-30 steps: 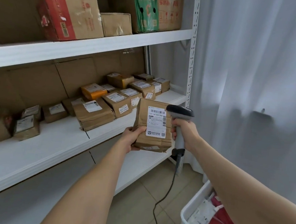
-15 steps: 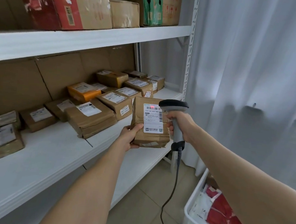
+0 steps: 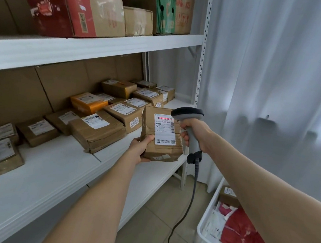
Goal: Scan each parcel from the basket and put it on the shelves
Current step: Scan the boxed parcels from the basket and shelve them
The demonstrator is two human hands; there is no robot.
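Two Grips, One Parcel Under the Scanner

White shelves fill the left side, with a pale curtain to their right. Large boxes stand on the upper shelf. Labelled brown parcels lie in rows along the back of the middle shelf. A white basket sits on the tiled floor at lower right, with a red bag and other packets inside.

In front of the middle shelf's edge, the parcel is held upright in the air, well apart from the basket. The left grip is clamped on its lower left corner, thumb on the front face. The right grip is wrapped tight round the handle of the scanner, just right of the parcel. The scanner's head points at the parcel's white label, and red light falls across the barcode at the top. A grey cable hangs from the handle toward the floor.
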